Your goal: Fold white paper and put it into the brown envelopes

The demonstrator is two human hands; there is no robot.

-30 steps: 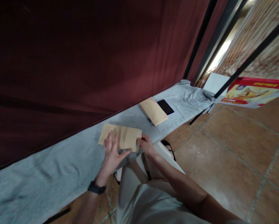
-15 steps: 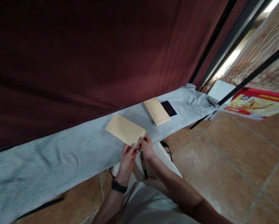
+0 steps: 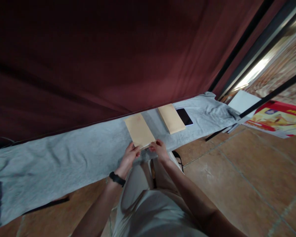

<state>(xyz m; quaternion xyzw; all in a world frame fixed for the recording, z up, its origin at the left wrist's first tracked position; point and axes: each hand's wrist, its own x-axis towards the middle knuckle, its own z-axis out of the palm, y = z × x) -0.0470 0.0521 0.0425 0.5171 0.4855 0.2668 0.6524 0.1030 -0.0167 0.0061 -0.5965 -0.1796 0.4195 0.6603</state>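
Observation:
A tan paper envelope (image 3: 138,131) lies lengthwise away from me on a long bench covered in grey cloth (image 3: 64,158). My left hand (image 3: 129,156) pinches its near left corner, fingers closed on the edge. My right hand (image 3: 159,148) grips the near right corner the same way. A black watch sits on my left wrist. A second tan envelope stack (image 3: 171,118) lies further right on the cloth, with a dark phone (image 3: 185,116) right beside it.
A dark red curtain (image 3: 101,56) hangs directly behind the bench. Black metal poles (image 3: 271,95) slant at the right, past a white sheet (image 3: 244,102) and a red and yellow poster (image 3: 279,118). Brown floor tiles (image 3: 237,171) spread to the right.
The envelope has turned from lying crosswise under my flat left hand to pointing away from me. My left hand went from flat on top of it to pinching its near edge.

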